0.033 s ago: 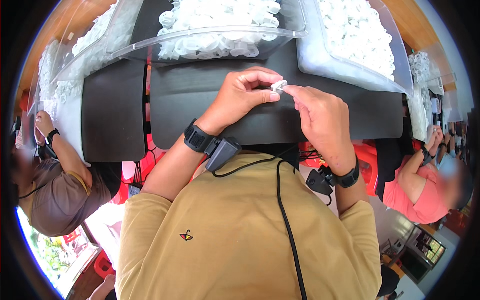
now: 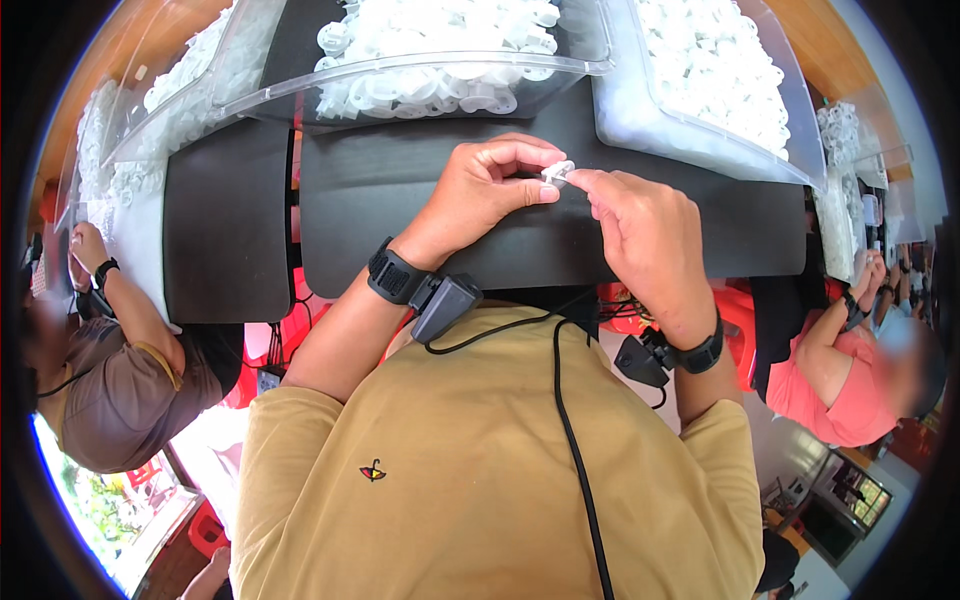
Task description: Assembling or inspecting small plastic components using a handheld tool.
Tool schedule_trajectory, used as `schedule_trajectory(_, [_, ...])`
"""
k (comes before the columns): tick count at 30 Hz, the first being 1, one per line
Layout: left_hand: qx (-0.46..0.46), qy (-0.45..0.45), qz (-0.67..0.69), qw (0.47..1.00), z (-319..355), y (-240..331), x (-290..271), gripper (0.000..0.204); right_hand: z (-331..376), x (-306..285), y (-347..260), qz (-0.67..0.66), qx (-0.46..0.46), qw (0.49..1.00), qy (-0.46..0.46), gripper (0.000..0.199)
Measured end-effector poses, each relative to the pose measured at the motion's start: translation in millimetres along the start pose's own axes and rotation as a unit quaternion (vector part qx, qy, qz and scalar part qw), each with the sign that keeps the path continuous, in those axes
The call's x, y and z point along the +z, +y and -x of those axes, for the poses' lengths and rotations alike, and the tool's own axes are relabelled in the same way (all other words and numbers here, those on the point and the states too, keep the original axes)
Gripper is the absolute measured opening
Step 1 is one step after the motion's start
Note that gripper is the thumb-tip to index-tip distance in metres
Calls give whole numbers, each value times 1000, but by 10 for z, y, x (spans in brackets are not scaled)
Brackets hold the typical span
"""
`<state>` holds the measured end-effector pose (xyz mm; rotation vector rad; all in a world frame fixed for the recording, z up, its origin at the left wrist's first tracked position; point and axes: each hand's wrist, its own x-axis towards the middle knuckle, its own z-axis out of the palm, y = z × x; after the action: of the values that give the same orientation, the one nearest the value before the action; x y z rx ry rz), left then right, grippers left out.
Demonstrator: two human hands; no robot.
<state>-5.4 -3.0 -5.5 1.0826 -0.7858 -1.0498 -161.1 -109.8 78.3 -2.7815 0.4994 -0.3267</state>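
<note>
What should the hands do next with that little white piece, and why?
Probably press or twist it together between the fingertips. Both the left hand and right hand pinch the small white part above the black mat, with the clear bin of similar white parts just beyond.

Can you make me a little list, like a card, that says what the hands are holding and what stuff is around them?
left hand: pinches a small white plastic piece with its fingertips
right hand: touches the same piece from the other side
surface under hands: black mat
ahead: clear tray heaped with white plastic pieces
to the right: second clear tray, also full of white pieces
wrists: black bands with small devices and cables
nearby: a person on each side
</note>
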Motion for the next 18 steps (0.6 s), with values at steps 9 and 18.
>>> schedule_trajectory(9, [-17, 27, 41, 999, -17, 39, 10, 29, -50, -151, 58, -37, 27, 999, 18, 26])
schedule_trajectory(18, [-17, 36, 31, 999, -1, 52, 4, 28, -45, -21, 7, -27, 27, 999, 24, 23])
